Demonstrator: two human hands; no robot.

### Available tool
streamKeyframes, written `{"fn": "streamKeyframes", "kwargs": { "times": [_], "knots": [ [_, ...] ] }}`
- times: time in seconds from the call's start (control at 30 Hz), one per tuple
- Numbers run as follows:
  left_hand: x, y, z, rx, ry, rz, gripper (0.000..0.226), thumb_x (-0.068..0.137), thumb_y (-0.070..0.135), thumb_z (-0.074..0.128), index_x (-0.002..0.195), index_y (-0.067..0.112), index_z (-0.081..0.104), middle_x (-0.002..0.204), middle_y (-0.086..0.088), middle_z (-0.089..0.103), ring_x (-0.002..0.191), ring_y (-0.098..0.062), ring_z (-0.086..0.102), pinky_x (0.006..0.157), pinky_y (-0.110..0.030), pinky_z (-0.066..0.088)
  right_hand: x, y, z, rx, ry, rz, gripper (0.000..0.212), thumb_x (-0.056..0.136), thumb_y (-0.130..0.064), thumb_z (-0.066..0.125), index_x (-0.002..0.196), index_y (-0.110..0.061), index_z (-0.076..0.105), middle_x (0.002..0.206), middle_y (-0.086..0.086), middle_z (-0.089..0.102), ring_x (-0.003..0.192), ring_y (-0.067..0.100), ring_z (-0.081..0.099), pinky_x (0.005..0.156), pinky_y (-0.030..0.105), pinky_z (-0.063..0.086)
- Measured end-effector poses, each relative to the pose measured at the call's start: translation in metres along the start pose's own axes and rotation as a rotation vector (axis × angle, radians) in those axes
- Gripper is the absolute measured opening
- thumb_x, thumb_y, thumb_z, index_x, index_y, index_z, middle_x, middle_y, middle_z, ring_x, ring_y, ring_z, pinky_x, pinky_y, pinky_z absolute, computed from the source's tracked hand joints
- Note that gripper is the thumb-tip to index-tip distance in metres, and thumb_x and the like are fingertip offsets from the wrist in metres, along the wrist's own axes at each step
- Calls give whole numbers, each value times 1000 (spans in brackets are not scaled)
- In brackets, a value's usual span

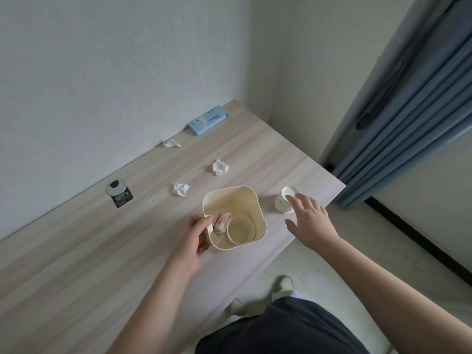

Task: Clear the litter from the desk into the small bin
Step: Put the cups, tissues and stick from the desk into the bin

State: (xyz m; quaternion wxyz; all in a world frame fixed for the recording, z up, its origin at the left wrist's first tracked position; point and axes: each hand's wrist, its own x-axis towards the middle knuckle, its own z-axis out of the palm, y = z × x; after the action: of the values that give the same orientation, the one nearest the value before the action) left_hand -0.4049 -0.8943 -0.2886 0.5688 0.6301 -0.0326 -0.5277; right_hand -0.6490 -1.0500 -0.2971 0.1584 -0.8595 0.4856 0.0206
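A small cream bin (251, 200) stands on the wooden desk (89, 251) near its front edge. Inside lie a paper cup (241, 229) and a crumpled wrapper (221, 221). My left hand (198, 237) grips the bin's near-left rim. My right hand (310, 218) hovers with fingers spread, its fingertips just over a white paper cup (284, 201) lying on its side at the desk's right edge. Three crumpled white tissues lie beyond the bin: one close (180, 189), one further right (220, 167), one by the wall (171, 143).
A blue flat box (207, 120) lies at the back by the wall. A round cable grommet with a black tag (119, 194) sits at the left. A blue curtain (408, 111) hangs to the right. The desk's front edge runs diagonally past my legs.
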Motion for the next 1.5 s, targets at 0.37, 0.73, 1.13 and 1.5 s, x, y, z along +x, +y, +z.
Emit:
{"fn": "streamKeyframes", "kwargs": {
  "times": [0.37, 0.73, 1.13, 1.5],
  "knots": [
    [14, 4, 24, -27, 157, 15, 20, 79, 28, 69, 78, 23, 50, 64, 9, 65, 57, -4, 59, 51, -22, 37, 93, 22, 12, -240, -310, -101, 73, 83, -22, 64, 145, -23, 24, 144, 6, 33, 128, 28, 39, 100, 40, 37],
    [26, 7, 48, -26, 230, 49, 18, 90, 16, 60, 80, 18, 46, 46, 13, 53, 39, 0, 46, 36, -17, 30, 137, 37, -21, 187, -343, 20, 63, 80, -52, 67, 126, -15, 46, 116, 6, 57, 98, 26, 56, 78, 33, 44],
    [31, 19, 61, -70, 322, 113, 20, 86, 20, 67, 77, 17, 49, 45, 12, 45, 39, -2, 37, 37, -18, 25, 137, 11, -64, 1675, -531, 357, 44, 90, -62, 41, 108, -29, 66, 101, -1, 72, 88, 15, 66, 78, 32, 45],
    [23, 22, 51, -78, 356, 148, 21, 84, 21, 68, 78, 13, 50, 47, 9, 43, 39, -5, 33, 36, -21, 21, 115, -43, -78, 1945, -770, 58, 66, 69, -64, 69, 120, -21, 65, 115, 1, 69, 96, 14, 66, 79, 28, 51]
  ]
}}
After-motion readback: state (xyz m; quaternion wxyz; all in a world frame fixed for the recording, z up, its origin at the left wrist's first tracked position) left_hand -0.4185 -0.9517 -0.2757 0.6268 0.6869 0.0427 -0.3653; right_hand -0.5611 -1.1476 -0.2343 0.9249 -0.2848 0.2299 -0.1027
